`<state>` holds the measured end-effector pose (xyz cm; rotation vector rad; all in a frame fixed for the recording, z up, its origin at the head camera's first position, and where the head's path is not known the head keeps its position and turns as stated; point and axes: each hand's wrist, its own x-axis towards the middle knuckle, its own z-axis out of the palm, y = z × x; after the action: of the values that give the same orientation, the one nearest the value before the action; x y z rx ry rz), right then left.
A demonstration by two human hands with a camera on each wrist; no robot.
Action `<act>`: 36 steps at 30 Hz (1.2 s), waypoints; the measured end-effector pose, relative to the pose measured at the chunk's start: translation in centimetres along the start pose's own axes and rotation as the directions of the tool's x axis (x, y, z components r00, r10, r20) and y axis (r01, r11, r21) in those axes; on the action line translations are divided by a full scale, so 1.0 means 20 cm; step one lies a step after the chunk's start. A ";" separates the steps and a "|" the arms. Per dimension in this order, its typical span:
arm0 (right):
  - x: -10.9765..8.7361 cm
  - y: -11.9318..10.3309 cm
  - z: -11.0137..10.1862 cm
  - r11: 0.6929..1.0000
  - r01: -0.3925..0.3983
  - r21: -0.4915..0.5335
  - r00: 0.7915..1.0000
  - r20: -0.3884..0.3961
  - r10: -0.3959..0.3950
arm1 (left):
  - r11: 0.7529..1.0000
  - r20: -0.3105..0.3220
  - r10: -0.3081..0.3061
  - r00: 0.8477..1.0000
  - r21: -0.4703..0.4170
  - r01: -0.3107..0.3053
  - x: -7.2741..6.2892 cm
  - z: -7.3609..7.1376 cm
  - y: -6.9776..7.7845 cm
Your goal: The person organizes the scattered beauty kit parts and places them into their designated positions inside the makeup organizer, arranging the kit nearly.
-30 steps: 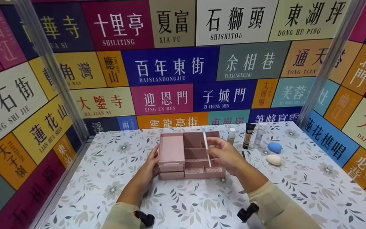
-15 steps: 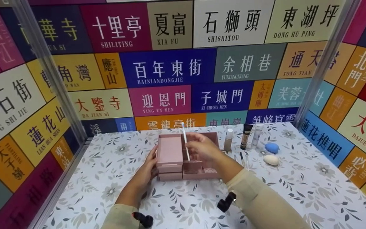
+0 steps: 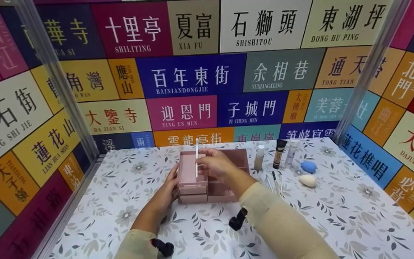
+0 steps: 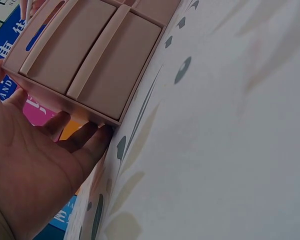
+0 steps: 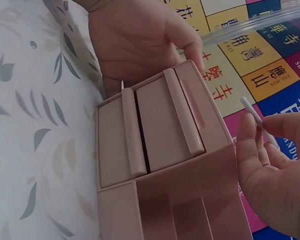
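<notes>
A pink desktop organizer (image 3: 187,167) stands on the table, with two drawers (image 4: 115,65) stacked in its left part and divided compartments in its right part. My left hand (image 3: 165,190) rests against its left side; in the left wrist view the spread fingertips touch the side wall and the thumb lies near the upper edge. Between thumb and fingers, my right hand (image 3: 216,163) pinches a thin white stick (image 3: 197,153) with a pale bluish tip. It points upward above the organizer's flat left top. Whether the stick's lower end touches that top, I cannot tell.
Right of the organizer stand a beige-filled bottle (image 3: 259,158), a black-and-tan tube (image 3: 279,154) and a whitish tube (image 3: 292,153). Nearby lie a blue sponge (image 3: 308,166), a cream sponge (image 3: 307,180) and several thin sticks (image 3: 274,183). Sign-covered panels (image 3: 192,75) enclose the table.
My right hand has carried the white stick leftward, from above the right compartments to above the flat left top. The left hand has stayed at the organizer's side.
</notes>
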<state>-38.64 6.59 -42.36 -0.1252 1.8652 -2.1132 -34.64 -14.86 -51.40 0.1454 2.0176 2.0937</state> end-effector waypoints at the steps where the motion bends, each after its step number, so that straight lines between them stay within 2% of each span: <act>1: 0.01 0.00 0.01 1.000 -0.001 -0.011 1.000 0.001 0.001 | 1.000 -0.004 -0.005 1.000 -0.001 0.005 0.00 0.00 0.00; 12: 0.09 -0.03 0.12 0.978 -0.051 -0.203 0.999 -0.026 0.047 | 0.999 -0.015 -0.046 0.999 -0.007 0.046 0.01 0.02 0.02; 21: 0.11 0.00 0.17 0.972 -0.068 -0.227 0.998 -0.026 0.064 | 0.999 0.025 -0.008 1.000 -0.035 0.009 0.01 0.02 0.00; 36: 0.13 0.01 0.18 0.965 -0.081 -0.249 0.997 -0.020 0.078 | 0.999 0.009 -0.016 1.000 -0.033 0.016 0.02 0.00 -0.01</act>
<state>-40.02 2.33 -42.41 -0.0951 2.0998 -1.8224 -34.96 -14.84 -51.53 0.1318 1.9719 2.1115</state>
